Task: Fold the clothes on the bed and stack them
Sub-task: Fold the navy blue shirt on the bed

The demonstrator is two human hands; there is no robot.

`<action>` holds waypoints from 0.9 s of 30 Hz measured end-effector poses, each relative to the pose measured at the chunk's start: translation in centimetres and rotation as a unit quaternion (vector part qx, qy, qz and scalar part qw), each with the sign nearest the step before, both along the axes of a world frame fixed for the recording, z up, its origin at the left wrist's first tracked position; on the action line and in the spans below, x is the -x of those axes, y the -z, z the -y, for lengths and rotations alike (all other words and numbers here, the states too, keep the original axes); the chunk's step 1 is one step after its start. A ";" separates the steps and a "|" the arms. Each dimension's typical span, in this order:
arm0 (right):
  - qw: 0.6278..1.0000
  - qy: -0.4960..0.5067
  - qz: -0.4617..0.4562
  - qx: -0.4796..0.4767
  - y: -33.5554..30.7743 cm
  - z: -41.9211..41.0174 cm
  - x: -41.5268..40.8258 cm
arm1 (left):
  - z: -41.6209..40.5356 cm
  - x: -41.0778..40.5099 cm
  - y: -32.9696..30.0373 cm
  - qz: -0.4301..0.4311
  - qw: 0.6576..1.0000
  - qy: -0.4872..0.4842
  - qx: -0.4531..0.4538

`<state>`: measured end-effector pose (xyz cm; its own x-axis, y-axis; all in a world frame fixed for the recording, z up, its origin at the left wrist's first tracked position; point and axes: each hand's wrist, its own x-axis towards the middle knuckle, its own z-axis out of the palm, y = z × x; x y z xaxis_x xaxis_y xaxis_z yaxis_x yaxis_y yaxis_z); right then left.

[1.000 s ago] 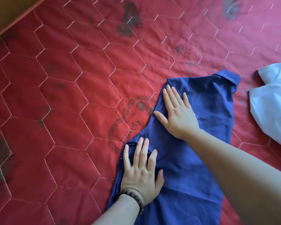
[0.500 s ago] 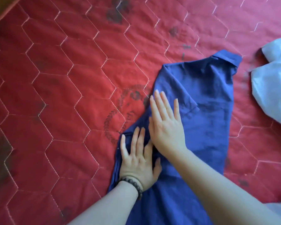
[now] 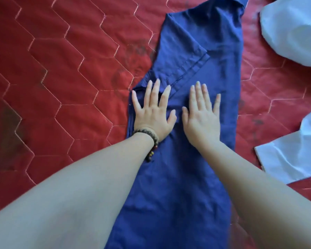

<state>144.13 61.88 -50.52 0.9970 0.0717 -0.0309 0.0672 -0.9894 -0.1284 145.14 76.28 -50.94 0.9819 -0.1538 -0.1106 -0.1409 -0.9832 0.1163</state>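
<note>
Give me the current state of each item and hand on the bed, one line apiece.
blue shirt: laid flat, sides folded in to a long strip, sleeve folded over the top.
left hand: flat, fingers straight, pressing the shirt's left edge.
right hand: flat, fingers straight, pressing the shirt's middle.
white garments: lying crumpled, unfolded, to the right.

left hand [image 3: 152, 115] flat (fingers spread), right hand [image 3: 201, 115] flat beside it
</note>
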 end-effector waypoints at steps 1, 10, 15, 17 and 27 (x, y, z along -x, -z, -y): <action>1.000 -0.020 -0.006 -0.006 0.2 -1.1 1.4 | -0.2 0.2 -0.1 0.000 1.000 0.017 -0.006; 0.998 0.045 -0.045 0.003 0.7 -2.5 9.0 | -1.9 11.1 -0.1 -0.055 0.982 0.165 -0.070; 0.998 0.010 -0.057 -0.005 0.0 -2.7 15.2 | -2.9 16.1 -0.4 -0.053 0.984 0.157 -0.061; 0.998 0.005 -0.057 -0.008 -0.1 -2.5 17.6 | -3.5 17.7 -0.4 -0.056 0.982 0.170 -0.065; 0.993 0.018 -0.116 0.033 -0.6 2.2 26.6 | -10.2 23.3 -1.3 -0.080 0.968 0.224 -0.085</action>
<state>117.50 59.72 -49.94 0.9643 0.0257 -0.2637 0.0071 -0.9974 -0.0711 121.80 86.53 -49.64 0.7894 -0.5256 -0.3172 -0.5501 -0.8350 0.0145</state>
